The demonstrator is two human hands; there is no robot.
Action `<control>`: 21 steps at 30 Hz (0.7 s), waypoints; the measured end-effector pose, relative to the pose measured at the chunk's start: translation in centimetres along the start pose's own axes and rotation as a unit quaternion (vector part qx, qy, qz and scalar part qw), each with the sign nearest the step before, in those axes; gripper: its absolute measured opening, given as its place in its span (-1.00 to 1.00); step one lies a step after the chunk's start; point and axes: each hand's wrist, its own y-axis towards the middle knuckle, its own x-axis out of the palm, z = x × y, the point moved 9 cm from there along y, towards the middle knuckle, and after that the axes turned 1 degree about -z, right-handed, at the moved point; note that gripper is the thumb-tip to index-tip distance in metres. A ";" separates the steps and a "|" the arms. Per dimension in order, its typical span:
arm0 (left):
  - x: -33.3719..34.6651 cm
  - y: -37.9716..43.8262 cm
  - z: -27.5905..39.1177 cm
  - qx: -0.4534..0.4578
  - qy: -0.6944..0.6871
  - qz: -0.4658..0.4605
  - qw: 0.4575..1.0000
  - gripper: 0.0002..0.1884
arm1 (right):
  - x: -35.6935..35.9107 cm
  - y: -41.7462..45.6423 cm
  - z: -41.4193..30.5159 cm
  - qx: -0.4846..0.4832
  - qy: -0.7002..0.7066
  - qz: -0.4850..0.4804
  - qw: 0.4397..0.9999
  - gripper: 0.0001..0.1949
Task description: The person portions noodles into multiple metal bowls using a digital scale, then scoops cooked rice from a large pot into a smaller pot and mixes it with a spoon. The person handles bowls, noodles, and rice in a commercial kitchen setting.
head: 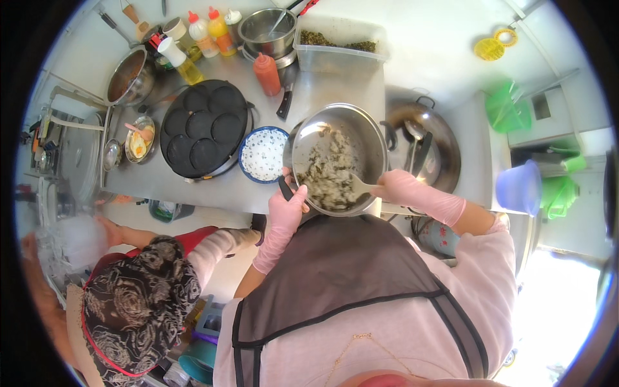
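Note:
A steel pot [370,159] is tilted towards me at the counter's front edge. Inside lies a pale, sticky mixture with dark flecks [329,167], gathered along the near left side. My left hand [285,208], in a thin pink glove, grips the pot's black handle [285,187]. With my right hand [399,187], gloved alike, I hold a beige spatula or spoon [360,186] by its handle; its blade is pushed into the mixture, partly hidden by it. Left of the pot, partly covered by it, is a blue-rimmed patterned plate [263,154].
A black multi-well pan [203,126] stands left of the plate. Behind are a knife [285,102], a red squeeze bottle [266,75] and a plastic bin [341,54]. A wok [447,155] with utensils sits at right. Another person [140,300] works close at my left.

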 end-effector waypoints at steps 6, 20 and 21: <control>-0.6 0.0 -0.3 0.012 -0.032 0.013 0.999 -0.45 | -1.2 -0.4 -3.4 -0.053 0.046 0.080 0.994 -0.63; -1.2 1.0 0.0 0.004 -0.014 -0.017 1.000 -0.79 | -1.9 4.5 1.0 0.005 -0.002 0.033 0.999 -0.57; -1.3 1.3 -0.3 -0.001 -0.014 -0.018 1.000 -0.76 | -2.5 5.0 2.6 0.026 -0.052 0.034 0.998 -0.58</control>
